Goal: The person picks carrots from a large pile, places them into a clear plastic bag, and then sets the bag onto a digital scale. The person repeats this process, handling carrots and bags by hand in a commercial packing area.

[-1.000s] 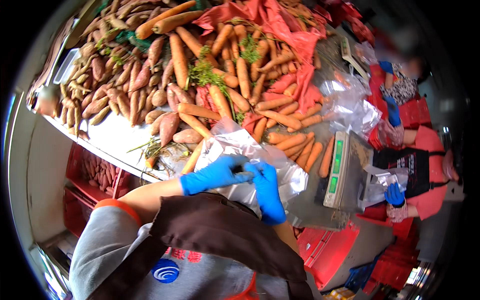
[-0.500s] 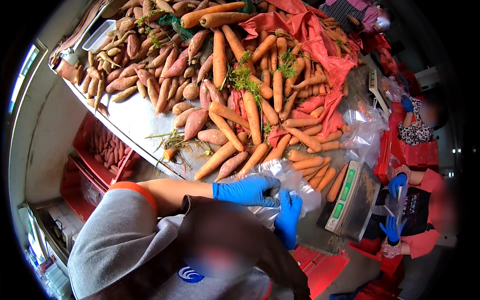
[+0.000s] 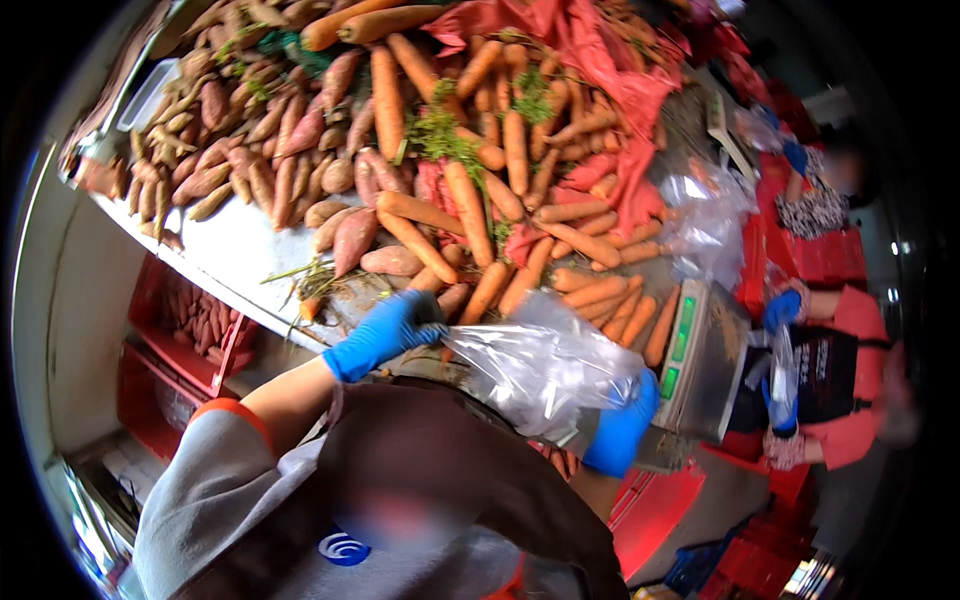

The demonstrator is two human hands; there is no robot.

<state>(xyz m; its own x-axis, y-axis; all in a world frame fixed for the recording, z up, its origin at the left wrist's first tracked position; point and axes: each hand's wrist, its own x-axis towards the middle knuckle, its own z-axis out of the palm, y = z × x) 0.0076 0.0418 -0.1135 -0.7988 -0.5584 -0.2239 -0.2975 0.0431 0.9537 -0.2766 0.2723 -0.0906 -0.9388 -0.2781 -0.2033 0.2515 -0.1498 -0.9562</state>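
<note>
Both hands are in blue rubber gloves here, and between them they're stretching out a clear, crinkly plastic bag. The left hand pinches the bag's left corner right at the table edge, fingers curled tight around the film. The right hand is clenched on the bag's other end, lower down and just beside the grey weighing scale with green display windows. So the bag sits spread in the air between the two gloves, in front of the person's chest, just off the near edge of the table.

Past the bag there's a big heap of long orange carrots, some with green tops attached, lying on the pale metal tabletop. Further left is a pile of reddish-brown sweet potatoes. Red mesh sacks are bunched up at the far side of the carrots. Under the table there's a red plastic crate with more sweet potatoes in it.

Off to the right, another person in a red top and dark apron, also wearing blue gloves, holds a clear bag of their own. More loose clear bags are piled just above the scale.
</note>
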